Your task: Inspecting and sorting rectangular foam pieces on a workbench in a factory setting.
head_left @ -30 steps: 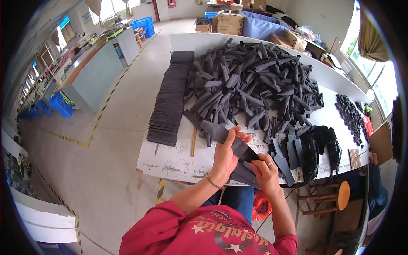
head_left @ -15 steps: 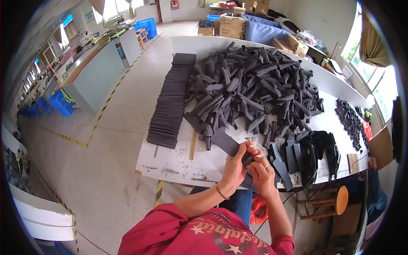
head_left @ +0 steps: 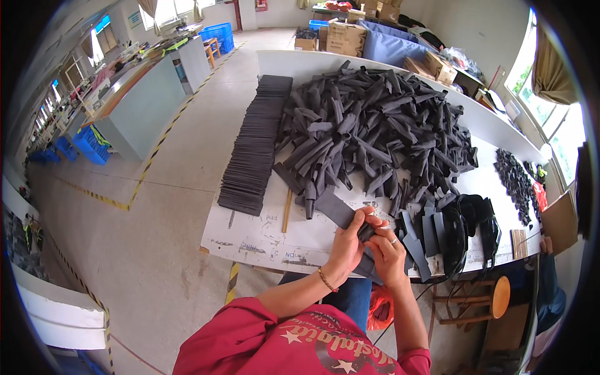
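Above the near edge of the white table, my left hand (head_left: 348, 245) grips a dark grey fabric strip (head_left: 335, 208), whose flat end sticks out up and to the left. My right hand (head_left: 385, 252) pinches the same strip where it is bunched between both hands. Fingers of the two hands almost touch, and they hide part of the strip. More dark fabric (head_left: 365, 267) shows below my hands. Beyond them lies a big heap of rolled dark grey pieces (head_left: 375, 125). To its left, a long neat row of stacked flat pieces (head_left: 255, 147) runs away from me.
Right of my hands lie flat grey pieces (head_left: 430, 232) and black looped straps (head_left: 462, 231). A wooden stick (head_left: 287, 211) lies on the table (head_left: 250, 240). Small black parts (head_left: 517, 184) form a pile at far right. A wooden stool (head_left: 500, 297) stands by the near right edge; another person's arm (head_left: 550, 281) shows beyond.
The view has shifted slightly. Both hands keep their hold on the strip, with only a slight movement of the fingers.
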The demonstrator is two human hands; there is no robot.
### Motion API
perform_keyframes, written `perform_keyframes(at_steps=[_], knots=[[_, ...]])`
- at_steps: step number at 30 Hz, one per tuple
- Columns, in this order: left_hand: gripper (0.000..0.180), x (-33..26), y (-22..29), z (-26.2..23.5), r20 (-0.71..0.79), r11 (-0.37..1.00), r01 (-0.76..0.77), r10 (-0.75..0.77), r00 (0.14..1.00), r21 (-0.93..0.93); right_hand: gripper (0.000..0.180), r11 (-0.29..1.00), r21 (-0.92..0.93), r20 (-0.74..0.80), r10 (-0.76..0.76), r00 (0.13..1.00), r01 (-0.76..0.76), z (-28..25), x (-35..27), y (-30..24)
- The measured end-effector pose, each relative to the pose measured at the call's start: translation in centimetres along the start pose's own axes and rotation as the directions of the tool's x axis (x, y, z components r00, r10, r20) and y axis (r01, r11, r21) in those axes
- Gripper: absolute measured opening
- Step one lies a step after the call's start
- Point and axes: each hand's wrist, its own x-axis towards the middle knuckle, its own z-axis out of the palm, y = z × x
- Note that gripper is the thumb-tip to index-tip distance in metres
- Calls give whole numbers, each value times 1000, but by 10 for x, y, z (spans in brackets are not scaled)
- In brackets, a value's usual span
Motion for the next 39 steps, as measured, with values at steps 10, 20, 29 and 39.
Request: perform_keyframes(at_steps=[10,20,29,39], knots=[[36,9,18,3,103,989,-60,46,994,133,15,655,605,-24,582,813,-452,28,1,-15],[30,10,28,3,338,986,-70,15,941,151,13,443,751,66,687,724,-490,6,7,-33],[31,19,41,-11,312,994,-61,88,946,-94,11,599,752,-270,661,701,-275,10,-9,-28],[36,15,40,-1,343,990,-51,4,939,128,12,747,515,-105,543,833,-422,21,1,-31]])
